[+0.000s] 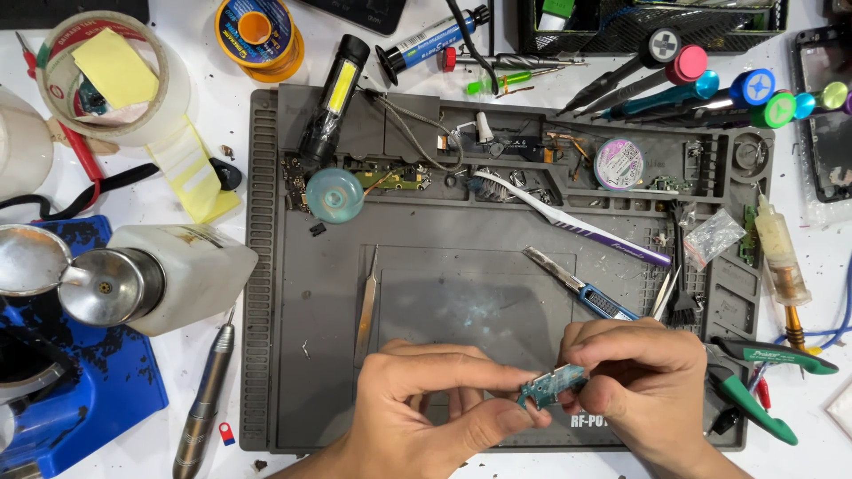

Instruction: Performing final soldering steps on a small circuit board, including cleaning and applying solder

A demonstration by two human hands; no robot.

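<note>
Hands pinch small teal circuit board (pixel 552 387) together, left hand (pixel 426 399) and right hand (pixel 639 381), low over grey repair mat (pixel 461 293). Step: inspecting board; next needs tweezers (pixel 366 306) nearby, likely.

Both hands pinch a small circuit board

Left hand (pixel 417 395) and right hand (pixel 643 377) grip the teal circuit board (pixel 555 386) above the grey work mat's (pixel 444 275) front edge.

Two hands (pixel 417 399) (pixel 639 377), one circuit board (pixel 552 386), one toothbrush (pixel 568 220), roughly seven screwdrivers (pixel 710 89).
</note>
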